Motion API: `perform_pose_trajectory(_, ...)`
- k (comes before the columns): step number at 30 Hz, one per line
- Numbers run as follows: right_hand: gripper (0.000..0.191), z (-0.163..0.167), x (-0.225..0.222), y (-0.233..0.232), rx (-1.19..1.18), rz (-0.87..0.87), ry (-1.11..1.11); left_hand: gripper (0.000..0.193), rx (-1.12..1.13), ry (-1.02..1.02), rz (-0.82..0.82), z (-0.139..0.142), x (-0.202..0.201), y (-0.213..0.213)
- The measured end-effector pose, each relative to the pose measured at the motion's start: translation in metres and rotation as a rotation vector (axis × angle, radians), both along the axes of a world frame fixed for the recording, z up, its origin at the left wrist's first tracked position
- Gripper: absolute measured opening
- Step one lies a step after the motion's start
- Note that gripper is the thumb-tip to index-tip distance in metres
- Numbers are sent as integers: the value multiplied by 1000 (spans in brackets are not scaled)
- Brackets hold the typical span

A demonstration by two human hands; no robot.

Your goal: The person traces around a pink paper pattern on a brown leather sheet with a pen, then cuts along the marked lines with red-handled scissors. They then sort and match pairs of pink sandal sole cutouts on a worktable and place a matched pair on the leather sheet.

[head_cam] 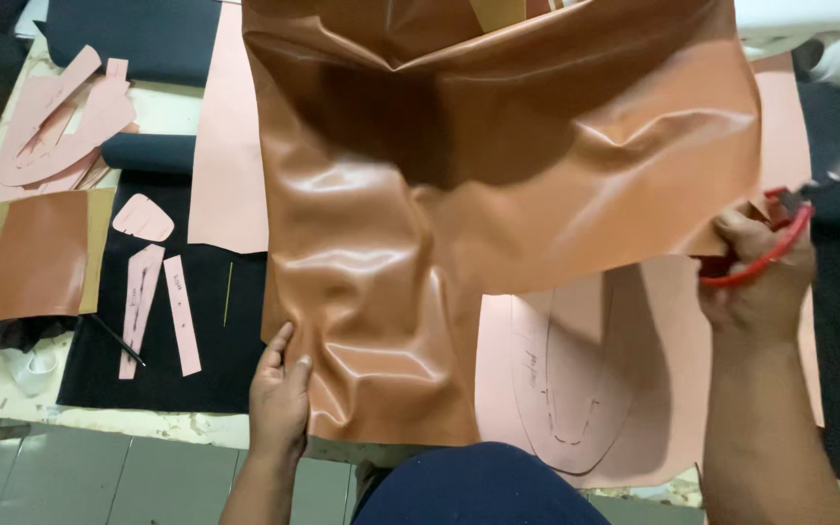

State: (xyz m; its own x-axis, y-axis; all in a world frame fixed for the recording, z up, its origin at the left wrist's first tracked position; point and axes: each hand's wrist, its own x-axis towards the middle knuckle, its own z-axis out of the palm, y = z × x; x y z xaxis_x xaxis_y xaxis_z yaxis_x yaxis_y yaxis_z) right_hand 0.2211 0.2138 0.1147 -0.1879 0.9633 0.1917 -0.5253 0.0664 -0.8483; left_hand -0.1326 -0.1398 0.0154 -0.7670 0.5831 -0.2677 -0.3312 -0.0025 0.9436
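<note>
Head view: your left hand [279, 394] pinches the lower left edge of a large glossy brown leather sheet [478, 194], thumb on top and fingers curled under, so its grip is closed on the material. The sheet rises from the near edge of the worktop [12, 384] and spreads wide across the middle of the frame, creased and shining. Your right hand [755, 282] has its grip closed through the red handles of a pair of scissors [797, 209], blades pointing up and to the right, touching the sheet's right edge. Under the sheet lies pink backing material [576, 369] with traced outlines. To the left, pink pattern pieces [157, 292] rest on black cloth [206, 340], beside a folded brown leather piece [36, 253].
</note>
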Motion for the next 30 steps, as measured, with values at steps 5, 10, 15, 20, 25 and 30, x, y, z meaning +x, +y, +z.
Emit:
perform_pose_trajectory(5, 38, -11, -116, -44, 178, 55, -659, 77, -250, 75, -126, -47, 8, -3)
perform_pose_trajectory(10, 42, -62, -199, -82, 558, 94, -872, 82, -276, 370, -225, -57, 7, -4)
perform_pose_trajectory(15, 39, -72, -177, -84, 340, 165, -1021, 83, -196, 401, -239, -58, 10, -7)
perform_pose_trajectory(20, 29, -49, -63, -27, 258, -158, -904, 77, -201, 316, -196, -54, 10, -8)
perform_pose_trajectory(25, 41, -35, 52, 40, 507, -547, -1093, 84, -3, 38, -86, -41, 13, -2)
perform_pose_trajectory(30, 40, -28, 99, 60, 279, -537, -1288, 91, -74, -100, -96, -19, 6, 15)
